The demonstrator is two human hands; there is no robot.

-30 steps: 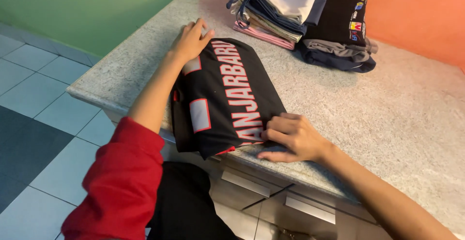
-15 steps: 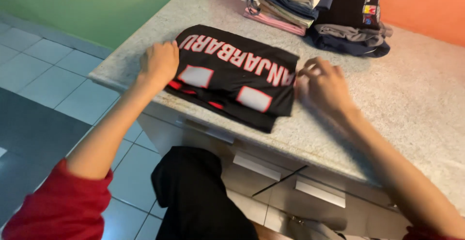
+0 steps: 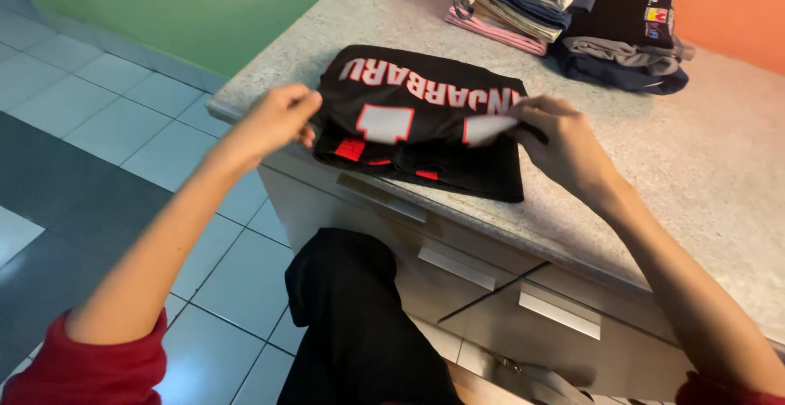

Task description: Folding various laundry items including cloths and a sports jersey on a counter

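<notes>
- since half a second ago our hands have closed in on the folded black jersey (image 3: 425, 123): they were pressing flat at its two ends, and now each pinches an edge.
- our left hand (image 3: 274, 119) has its fingers together on the jersey's left edge, near the counter's (image 3: 719, 168) front lip.
- our right hand (image 3: 564, 143) is clamped on the right edge, thumb and fingers lifting a white-lined corner.
- the jersey lies flat on the speckled counter, well apart from the stack of folded clothes (image 3: 564, 13) at the back.
- we judge the step in hand to be another fold; the next move calls for lifting both edges evenly so the layers stay aligned.
</notes>
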